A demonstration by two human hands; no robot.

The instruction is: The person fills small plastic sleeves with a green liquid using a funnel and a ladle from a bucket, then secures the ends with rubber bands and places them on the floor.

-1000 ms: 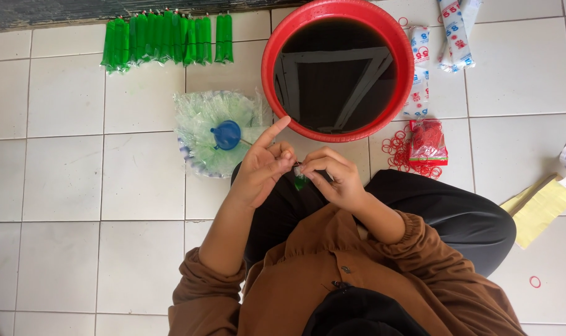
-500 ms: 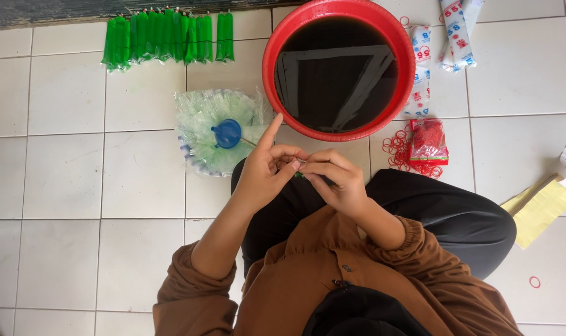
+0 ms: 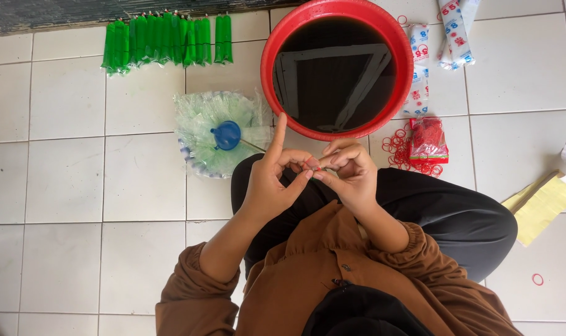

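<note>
The head camera looks straight down at a person sitting on a white tiled floor (image 3: 59, 180). Both hands are held up in front of the chest, close together, with the fingertips touching. The left hand (image 3: 271, 180) has its first finger pointing up and away, while the thumb and other fingers curl in. The right hand (image 3: 351, 174) is curled, its fingers pinched. Between the two hands sits a tiny red thing (image 3: 317, 167), held by the fingertips of both. It may be a rubber band, but it is too small to tell.

Just past the hands stands a big red tub (image 3: 337, 65) full of dark liquid. Left of it lies a pile of clear plastic bags (image 3: 202, 134) with a blue funnel (image 3: 226, 134) on top. Farther back is a row of filled green bags (image 3: 164, 40). Right of the tub lie red rubber bands (image 3: 404, 146) and a small red packet (image 3: 427, 138). Yellow paper (image 3: 541, 205) is at the right edge, partly cut off.
</note>
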